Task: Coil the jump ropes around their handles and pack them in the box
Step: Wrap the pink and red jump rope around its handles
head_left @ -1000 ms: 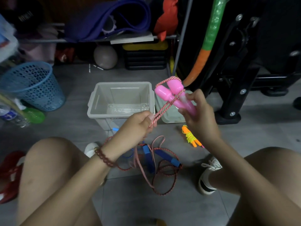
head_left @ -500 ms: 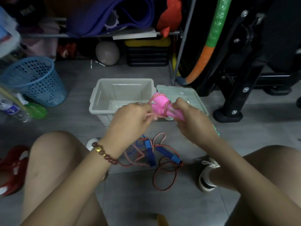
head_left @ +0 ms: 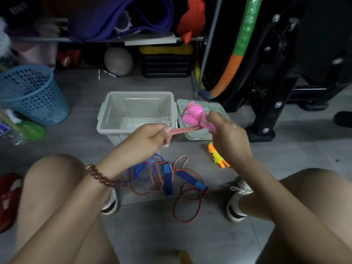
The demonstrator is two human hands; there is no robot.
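Note:
My right hand (head_left: 229, 136) grips two pink jump-rope handles (head_left: 193, 115) held together, with a turn of pink-and-white rope around them. My left hand (head_left: 146, 141) pinches that rope (head_left: 183, 129) and holds it taut to the left of the handles. The rest of the rope trails down to the floor between my knees, tangled with a blue-handled jump rope (head_left: 187, 179). A small coiled orange and yellow jump rope (head_left: 217, 155) lies on the floor under my right hand. The grey plastic box (head_left: 102, 121) stands open in front of me with nothing visible inside.
The box's lid (head_left: 221, 109) lies right of the box. A blue mesh basket (head_left: 32, 94) and a green lid stand at left. A black machine base (head_left: 266, 119) and a shelf with a purple mat are behind. My knees and shoes frame the floor space.
My left hand has pulled the rope out to the left and drawn it taut. The pink handles moved right, over the lid, and the orange rope is uncovered again.

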